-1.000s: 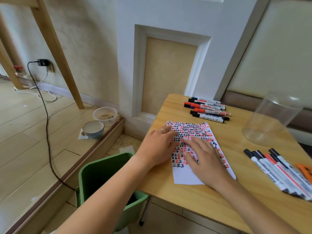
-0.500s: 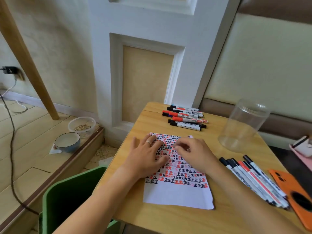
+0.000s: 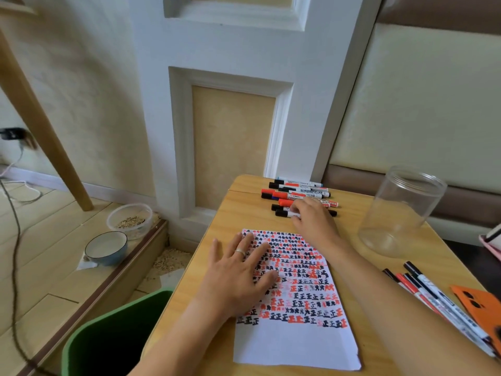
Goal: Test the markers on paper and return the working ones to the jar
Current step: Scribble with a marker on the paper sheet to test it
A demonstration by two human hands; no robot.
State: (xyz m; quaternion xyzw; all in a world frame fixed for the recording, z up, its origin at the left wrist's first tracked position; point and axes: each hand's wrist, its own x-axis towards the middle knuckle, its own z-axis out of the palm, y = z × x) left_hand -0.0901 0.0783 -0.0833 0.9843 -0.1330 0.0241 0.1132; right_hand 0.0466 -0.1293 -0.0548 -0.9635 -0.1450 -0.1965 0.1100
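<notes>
Reached for a marker (image 3: 288, 213) beyond the paper (image 3: 298, 346).
Right hand (image 3: 311, 217) curled over it, grip unclear; left hand (image 3: 235, 278) flat on paper. Light, stiff, slippery: best pinched mid-barrel. Jar (image 3: 401, 213) right of paper.

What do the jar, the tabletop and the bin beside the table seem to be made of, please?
The jar looks like clear plastic, possibly glass: the table shows through its glossy wall. The tabletop looks like light wood or a wood-grain laminate, smooth with a faint sheen; grain lines show. The green bin looks like matte moulded plastic, with an even colour and a rounded rim.
</notes>
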